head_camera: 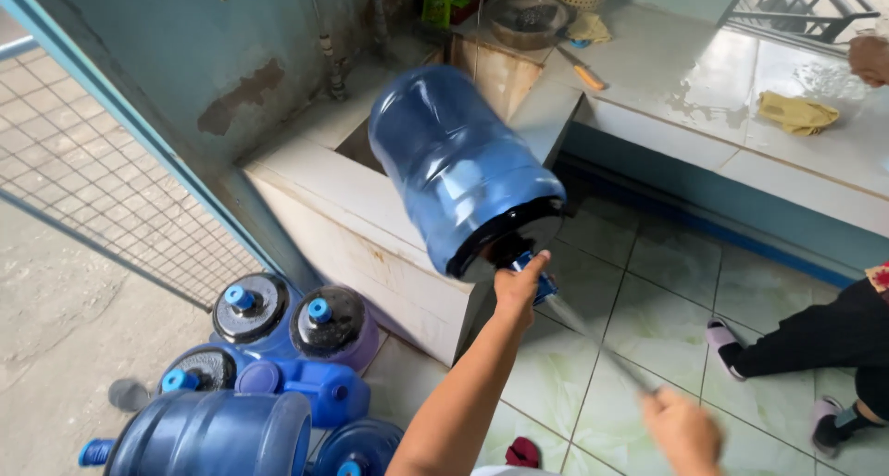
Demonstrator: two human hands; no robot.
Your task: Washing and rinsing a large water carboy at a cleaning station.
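Fingers clamped on a tipped water jug's neck

Fingers of the left hand [519, 286] wrap the neck of a large blue water jug [458, 166], held tilted above the tiled trough [370, 244]. Left arm reaches up, extended. Right hand [683, 430], blurred, grips a thin rod [593, 337]. Five more jugs [250, 309] cluster on the floor, lower left

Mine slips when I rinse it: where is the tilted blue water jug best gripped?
At the neck, from below, as the left hand does: the blue jug lies tilted on the basin edge, mouth toward the person, and its wide smooth body offers no purchase.
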